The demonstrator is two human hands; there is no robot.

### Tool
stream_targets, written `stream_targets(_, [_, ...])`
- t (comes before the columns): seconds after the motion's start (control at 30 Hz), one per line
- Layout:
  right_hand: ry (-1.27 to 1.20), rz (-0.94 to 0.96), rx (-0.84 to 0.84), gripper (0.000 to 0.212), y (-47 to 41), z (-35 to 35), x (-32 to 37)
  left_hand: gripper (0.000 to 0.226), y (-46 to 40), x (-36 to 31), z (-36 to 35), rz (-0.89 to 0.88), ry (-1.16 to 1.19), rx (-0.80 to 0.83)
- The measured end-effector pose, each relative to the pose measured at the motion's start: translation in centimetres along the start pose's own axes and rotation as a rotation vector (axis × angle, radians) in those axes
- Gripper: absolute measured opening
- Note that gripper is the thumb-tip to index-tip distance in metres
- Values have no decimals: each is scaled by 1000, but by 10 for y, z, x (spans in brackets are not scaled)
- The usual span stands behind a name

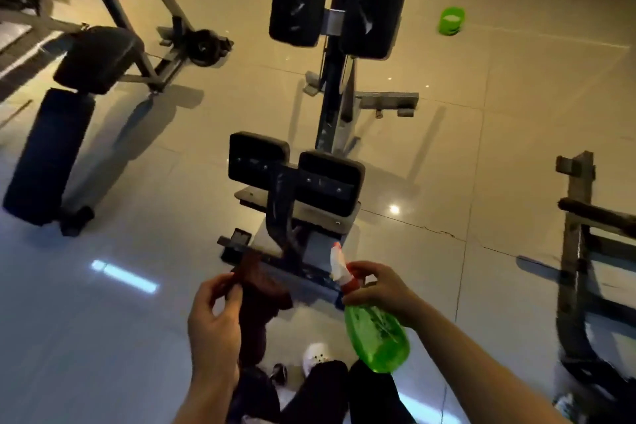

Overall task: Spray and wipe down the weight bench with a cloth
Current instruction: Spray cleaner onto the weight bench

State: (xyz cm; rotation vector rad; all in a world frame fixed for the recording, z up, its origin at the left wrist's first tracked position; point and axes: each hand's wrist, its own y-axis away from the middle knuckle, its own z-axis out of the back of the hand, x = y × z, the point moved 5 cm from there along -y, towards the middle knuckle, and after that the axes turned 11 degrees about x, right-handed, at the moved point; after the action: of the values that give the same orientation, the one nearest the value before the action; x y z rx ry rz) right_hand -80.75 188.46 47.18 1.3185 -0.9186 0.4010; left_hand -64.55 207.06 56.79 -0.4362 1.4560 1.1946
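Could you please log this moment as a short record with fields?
setting: gym floor with tiled, glossy surface
left hand: pinches a dark red cloth, which hangs down
right hand: grips the neck of a green spray bottle, nozzle toward the bench
weight bench: directly ahead, black pads
wiping: cloth not on a pad
background: green bucket on the floor
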Motion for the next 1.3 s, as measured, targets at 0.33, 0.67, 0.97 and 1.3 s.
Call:
stream_targets(0.33, [208,-236,64,44,-16,-27,-64,14,13,45,64,-4,-65,-78])
stream_targets(0.67, [117,-282,168,46,-24,-62,-114,11,16,78,73,35,-180,-64])
stream_targets(0.97, [28,-327,115,35,-50,-70,-140,19,23,105,64,-1,-237,3])
stream_targets(1.3, [219,-20,-18,63,3,-52,-43,26,41,88,63,5,-74,21])
